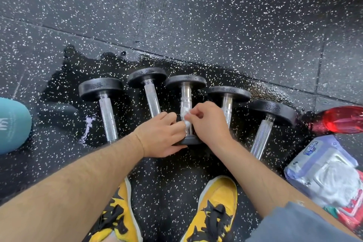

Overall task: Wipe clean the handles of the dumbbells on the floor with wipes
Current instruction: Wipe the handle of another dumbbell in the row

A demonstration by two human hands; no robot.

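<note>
Five dumbbells lie side by side on the floor [176, 15], handles pointing toward the person, inside a dark wet patch [78, 61]. The step in hand is the wiping of the middle dumbbell [186, 82]. The right hand [208, 122] pinches a crumpled white wipe [186, 119] between curled fingers [196, 114] and presses it to the near half of the handle [186, 96]. The left hand [163, 135] grips the near end of the same dumbbell, thumb along the near head, apparently steadying it; whether its fingertips also touch the wipe cannot be told.

The far part of that handle shows bare and shiny above the wipe, so this handle looks only partly covered. Which of the other four handles are already clean cannot be judged from their look.

The next move likely calls for sliding the wipe up toward the far head while the left hand keeps the dumbbell from rolling, then turning the bar or wrapping the wipe round it to reach the underside. After that comes the neighbouring dumbbell [227, 104] on the right or the one on the left [152, 96]. A fresh wipe is to hand in the open pack [326, 171] at the right, beside a red bottle [341, 120].
</note>
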